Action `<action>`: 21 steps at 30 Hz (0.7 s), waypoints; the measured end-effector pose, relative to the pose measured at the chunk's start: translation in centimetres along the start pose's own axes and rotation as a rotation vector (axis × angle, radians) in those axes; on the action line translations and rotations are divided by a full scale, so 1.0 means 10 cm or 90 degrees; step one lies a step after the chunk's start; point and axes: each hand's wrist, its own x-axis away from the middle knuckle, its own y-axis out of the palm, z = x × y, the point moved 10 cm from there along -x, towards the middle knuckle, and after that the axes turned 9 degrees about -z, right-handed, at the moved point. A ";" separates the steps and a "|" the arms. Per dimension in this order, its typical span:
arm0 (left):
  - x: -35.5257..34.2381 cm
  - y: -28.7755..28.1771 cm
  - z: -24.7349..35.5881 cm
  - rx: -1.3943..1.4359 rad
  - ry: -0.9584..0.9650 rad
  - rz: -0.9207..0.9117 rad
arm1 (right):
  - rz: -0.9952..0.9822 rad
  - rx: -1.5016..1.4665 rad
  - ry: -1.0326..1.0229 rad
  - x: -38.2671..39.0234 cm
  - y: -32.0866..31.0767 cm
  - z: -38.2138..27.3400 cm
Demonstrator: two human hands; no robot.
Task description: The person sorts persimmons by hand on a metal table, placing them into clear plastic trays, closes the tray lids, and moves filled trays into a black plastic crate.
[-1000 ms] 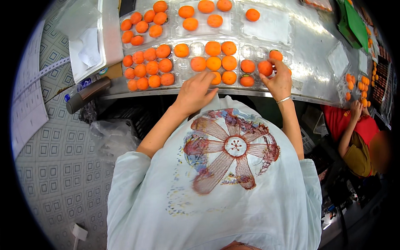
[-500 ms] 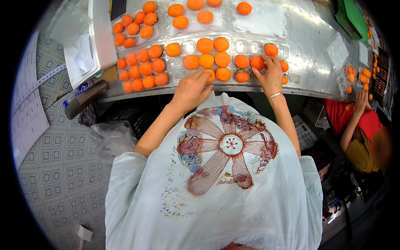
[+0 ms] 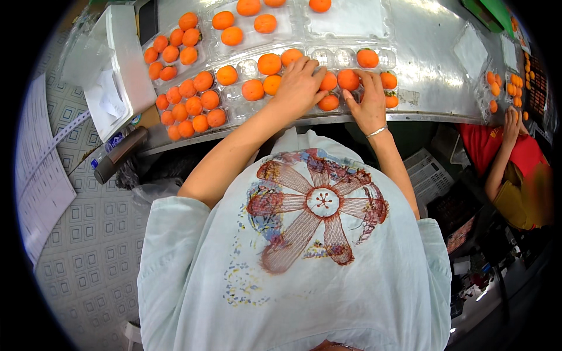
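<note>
Round orange fruit, some with dark leafy tops, look like persimmons and sit in clear plastic trays with moulded wells. My left hand (image 3: 297, 89) reaches over the right end of the middle tray (image 3: 235, 112). Its thumb and finger close around a persimmon (image 3: 329, 81) at the left of the right-hand tray (image 3: 344, 57), and it hides part of the middle tray's fruit. Beside it, my right hand (image 3: 369, 105) has thumb and fingers around another persimmon (image 3: 349, 79). Below lies one more persimmon (image 3: 329, 103); farther back is another (image 3: 367, 58).
The filled left tray (image 3: 190, 108) stands next to a white bin (image 3: 105, 99). Partly filled trays lie behind. A dark cylinder (image 3: 121, 155) juts at the metal table's (image 3: 436, 70) left edge. At far right, a person in red (image 3: 481, 143) works by more fruit.
My left hand has moved right, from the middle tray's front row to a persimmon in the right-hand tray. My right hand stays at its persimmon. The whole view has shifted slightly.
</note>
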 end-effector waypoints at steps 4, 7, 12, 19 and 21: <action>0.02 -0.04 0.02 0.057 0.027 0.008 | 0.005 -0.013 0.018 0.07 -0.05 0.00; 0.01 -0.04 0.02 0.097 0.028 0.021 | 0.022 0.010 -0.004 0.13 -0.14 -0.10; 0.02 -0.17 0.07 0.245 0.010 -0.019 | -0.027 -0.112 0.012 0.19 -0.16 -0.16; 0.12 -0.66 0.34 0.395 -0.009 -0.004 | -0.137 -0.496 0.071 0.15 -0.13 -0.47; 0.13 -0.81 0.42 0.417 0.001 -0.002 | -0.134 -0.539 0.079 0.14 -0.19 -0.57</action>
